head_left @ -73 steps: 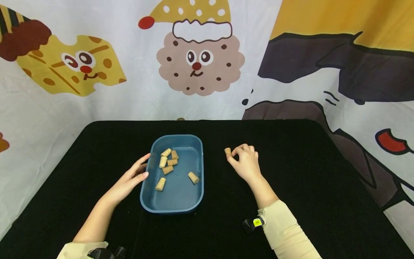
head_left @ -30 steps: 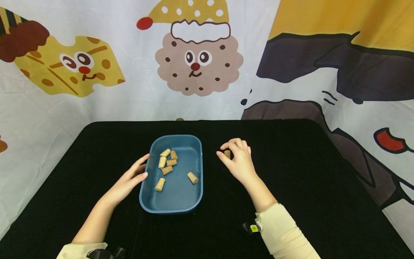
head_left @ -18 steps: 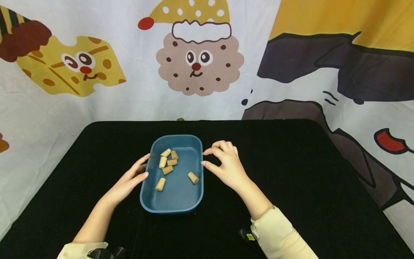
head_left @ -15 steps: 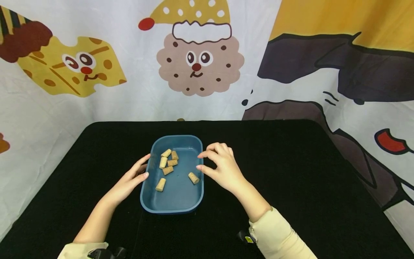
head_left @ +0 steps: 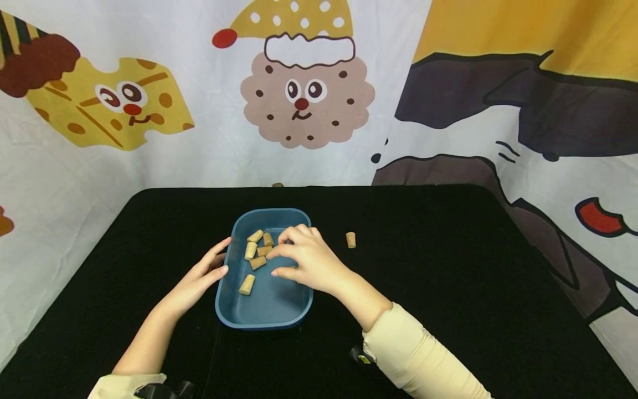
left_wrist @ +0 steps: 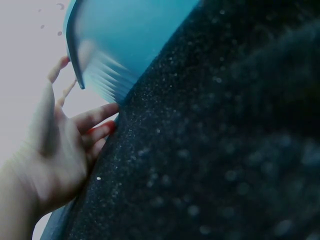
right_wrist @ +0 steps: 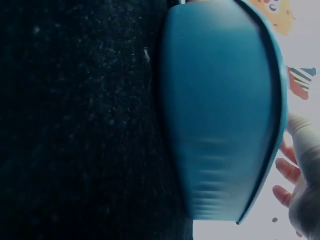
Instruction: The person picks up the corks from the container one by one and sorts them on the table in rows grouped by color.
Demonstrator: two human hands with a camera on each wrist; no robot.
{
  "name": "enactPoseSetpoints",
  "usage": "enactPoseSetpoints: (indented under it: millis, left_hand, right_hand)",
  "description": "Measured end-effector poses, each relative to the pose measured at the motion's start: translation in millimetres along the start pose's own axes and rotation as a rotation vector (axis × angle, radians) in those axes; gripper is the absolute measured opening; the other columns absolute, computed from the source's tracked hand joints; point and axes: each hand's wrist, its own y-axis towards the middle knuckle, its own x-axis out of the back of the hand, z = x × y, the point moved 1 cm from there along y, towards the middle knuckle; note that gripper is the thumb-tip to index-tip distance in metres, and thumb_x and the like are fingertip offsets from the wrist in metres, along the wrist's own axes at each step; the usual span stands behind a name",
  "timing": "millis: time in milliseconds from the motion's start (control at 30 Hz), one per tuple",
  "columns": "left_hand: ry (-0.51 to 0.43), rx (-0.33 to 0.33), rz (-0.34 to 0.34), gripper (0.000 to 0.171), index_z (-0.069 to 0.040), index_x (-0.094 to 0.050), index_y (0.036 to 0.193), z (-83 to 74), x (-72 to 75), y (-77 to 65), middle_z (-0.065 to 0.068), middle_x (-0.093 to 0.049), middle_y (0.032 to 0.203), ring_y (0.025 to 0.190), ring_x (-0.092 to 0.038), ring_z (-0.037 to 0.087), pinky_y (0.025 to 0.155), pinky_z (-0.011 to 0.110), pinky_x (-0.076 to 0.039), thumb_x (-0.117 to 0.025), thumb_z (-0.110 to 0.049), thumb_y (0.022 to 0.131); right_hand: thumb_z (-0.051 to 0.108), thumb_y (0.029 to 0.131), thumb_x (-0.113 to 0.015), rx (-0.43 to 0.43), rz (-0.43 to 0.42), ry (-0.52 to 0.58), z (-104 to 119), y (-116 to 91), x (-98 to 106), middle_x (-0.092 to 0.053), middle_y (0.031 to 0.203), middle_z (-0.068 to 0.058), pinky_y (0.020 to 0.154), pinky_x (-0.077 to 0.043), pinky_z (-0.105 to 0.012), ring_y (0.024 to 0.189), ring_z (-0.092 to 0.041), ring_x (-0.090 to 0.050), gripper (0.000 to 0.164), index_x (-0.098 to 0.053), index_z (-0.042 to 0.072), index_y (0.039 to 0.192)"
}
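Note:
A blue tub [head_left: 264,320] stands on the table with several corks [head_left: 246,284] lying in it, most of them bunched in its far left part. My left hand [head_left: 196,282] rests against the tub's left side, fingers extended; the left wrist view shows fingertips at the tub wall [left_wrist: 112,65]. Over the tub's right half reaches my right hand [head_left: 309,260], thumb and fingers apart, fingertips close to the bunched corks. Whether they touch any is unclear. A single cork [head_left: 351,239] stands upright on the table, right of the tub. The cork in the tub's right part is hidden behind my right hand.
Black cloth covers the table [head_left: 448,277]. Behind it hangs a white curtain [head_left: 199,160] with cartoon prints. In the right wrist view the tub's outer wall [right_wrist: 220,90] fills the middle, below the right hand.
My right hand first pinched a cork right of the tub, then let it go standing on the table. It has moved left, over the tub. The left hand has stayed put.

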Motion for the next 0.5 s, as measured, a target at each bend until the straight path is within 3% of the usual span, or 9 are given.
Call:
enactPoseSetpoints:
  millis: [233,500]
  left_hand:
    - [0.000,0.000,0.001,0.061,-0.023,-0.014,0.155,0.4,0.3,-0.1,0.031,-0.020,0.150,0.131,-0.024,0.055,0.095,0.068,-0.035,-0.044,-0.021,0.102]
    - [-0.007,-0.015,0.011,0.060,-0.023,-0.013,0.155,1.6,0.5,0.3,0.032,-0.022,0.149,0.130,-0.027,0.055,0.095,0.068,-0.035,-0.042,-0.020,0.102]
  right_hand:
    - [0.037,0.085,-0.073,0.021,0.139,-0.028,0,17,-15,-0.054,0.112,0.006,0.090,-0.035,-0.031,0.104,-0.013,-0.044,0.031,-0.071,0.029,0.114]
    - [0.037,0.083,-0.075,0.032,0.234,-0.061,0,32,-27,-0.053,0.108,0.010,0.083,-0.033,-0.025,0.100,-0.008,-0.041,0.031,-0.071,0.030,0.113]
